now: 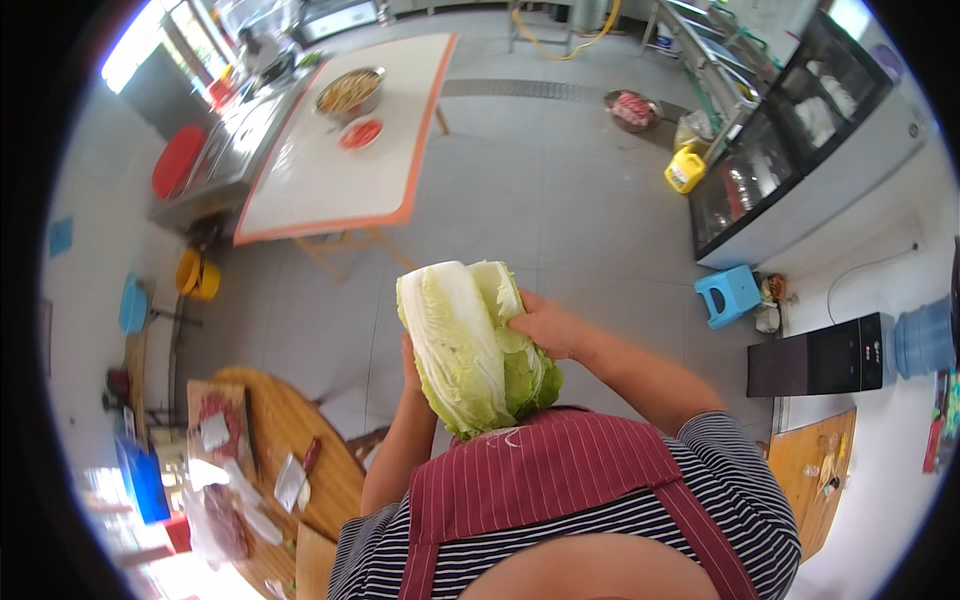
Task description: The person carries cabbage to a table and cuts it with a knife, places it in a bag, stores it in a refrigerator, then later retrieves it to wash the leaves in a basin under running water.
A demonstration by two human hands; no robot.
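Observation:
A large head of napa cabbage (469, 345), pale green with broad white ribs, is held up in front of my red striped apron. My right hand (551, 324) grips its upper right side, thumb over a leaf. Along its left side lies my left hand (412, 367), mostly hidden behind the leaves. Below left, on a round wooden table (337, 480), a cleaver (290, 481) lies near meat on a cutting board (196, 397) and meat in a plastic bag (217, 525).
Ahead left, a white table with an orange edge (409, 180) bears a steel bowl of cut food (351, 91) and a plate of red pieces (361, 133). A bowl of meat (632, 110), yellow jug (684, 169) and blue stool (727, 295) stand on the floor. One person (259, 56) is far left.

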